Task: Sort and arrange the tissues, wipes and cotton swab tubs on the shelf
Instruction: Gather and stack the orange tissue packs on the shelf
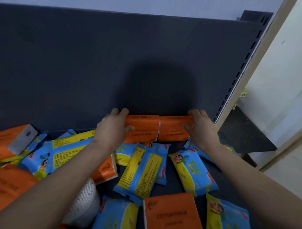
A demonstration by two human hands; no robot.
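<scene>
Squeezed together betw. both hands, against back panel [114, 61]: 2 orange tissue packs, left pack [143, 129] and right pack [173, 129], touching side by side. Gripped at outer ends: left hand [112, 128] curled round left pack, right hand [202, 128] round right pack. Scattered nearer than wrists: blue-yellow wipes packs [141, 170], spare tissue pack [170, 216]. Under left forearm: white swab tub [85, 203].

Two orange cotton tissue packs [146, 126] sit touching against the shelf [80, 69] back; blue-yellow wipes packs [141, 172] and a white swab tub [85, 203] lie jumbled in front.
</scene>
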